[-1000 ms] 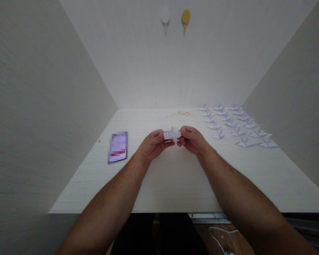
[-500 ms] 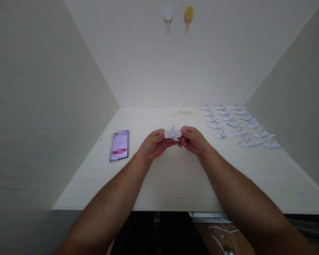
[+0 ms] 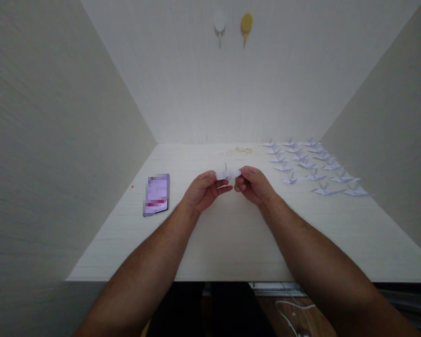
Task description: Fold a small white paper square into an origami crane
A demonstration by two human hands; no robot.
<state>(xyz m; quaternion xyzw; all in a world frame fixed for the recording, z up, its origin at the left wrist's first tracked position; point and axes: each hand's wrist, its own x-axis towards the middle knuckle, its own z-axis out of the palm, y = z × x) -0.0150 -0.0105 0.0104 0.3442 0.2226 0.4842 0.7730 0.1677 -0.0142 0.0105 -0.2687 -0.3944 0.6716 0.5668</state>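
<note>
A small white paper crane [image 3: 228,175] is held above the middle of the table, one wing end in each hand. My left hand [image 3: 204,191] pinches its left end between thumb and fingers, the lower fingers spread beneath. At the opposite end, my right hand [image 3: 254,184] grips the other wing tip, its remaining fingers curled. A thin point of folded paper sticks up from the crane's middle. Several finished-looking white paper cranes [image 3: 315,175] stand in rows to the right of my right hand.
A phone [image 3: 157,194] with a lit, blurred screen lies on the white table [image 3: 231,248] at the left. Pale crumbs or stains [image 3: 243,150] show near the back wall. A white hook [image 3: 220,22] and a yellow hook [image 3: 246,23] are on that wall. White cables [image 3: 284,311] lie below the table edge.
Both hands still hold the crane, which looks slightly flatter and wider between them. The left fingers beneath have opened away from the right hand. The whole view has shifted slightly.
</note>
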